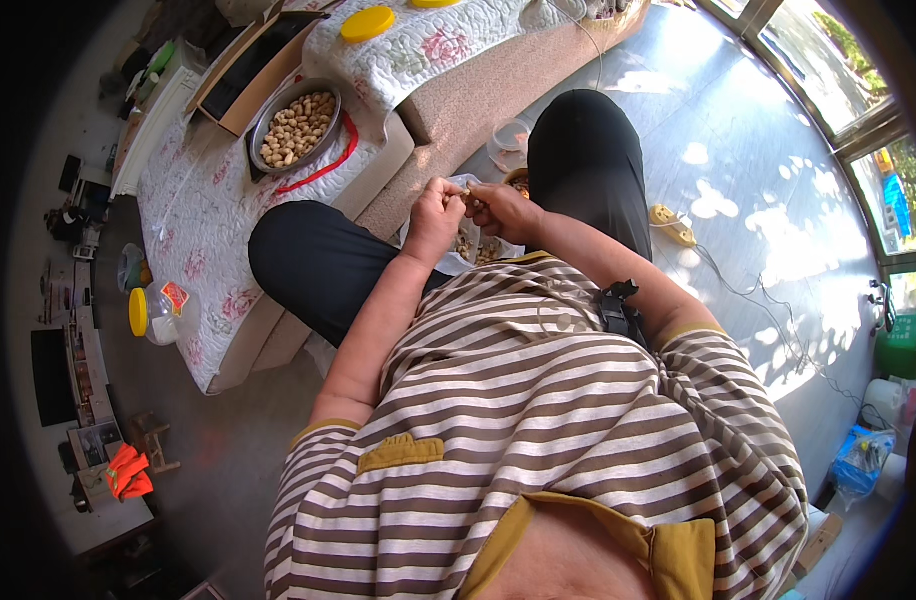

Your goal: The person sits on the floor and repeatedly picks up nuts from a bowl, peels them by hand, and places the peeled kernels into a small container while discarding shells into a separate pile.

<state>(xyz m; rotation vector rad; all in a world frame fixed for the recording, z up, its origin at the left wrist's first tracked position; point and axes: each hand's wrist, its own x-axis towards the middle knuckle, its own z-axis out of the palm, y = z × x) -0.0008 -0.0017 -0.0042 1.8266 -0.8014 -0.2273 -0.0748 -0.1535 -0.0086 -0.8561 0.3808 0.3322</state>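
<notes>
My left hand (pixel 434 223) and my right hand (pixel 505 210) meet between my knees, fingertips pinched on a small pale piece, apparently a peanut (pixel 465 196). Below them a whitish plastic bag (pixel 452 262) holds what look like peanut shells (pixel 489 249). Partly hidden beyond my right hand is a yellowish bowl (pixel 515 175) with small reddish-brown pieces in it. A clear round plastic tub (pixel 509 142) stands just past that bowl. Further forward on the left, a grey metal bowl (pixel 333 142) full of unshelled peanuts (pixel 299 129) rests on the quilted sofa cover.
The sofa (pixel 458 124) runs along the front and left. On it lie an open cardboard box (pixel 217 112), a red strap (pixel 338 161), a yellow lid (pixel 368 24) and a yellow-capped clear jar (pixel 161 315). A yellow power strip (pixel 671 225) with cables lies on the right floor.
</notes>
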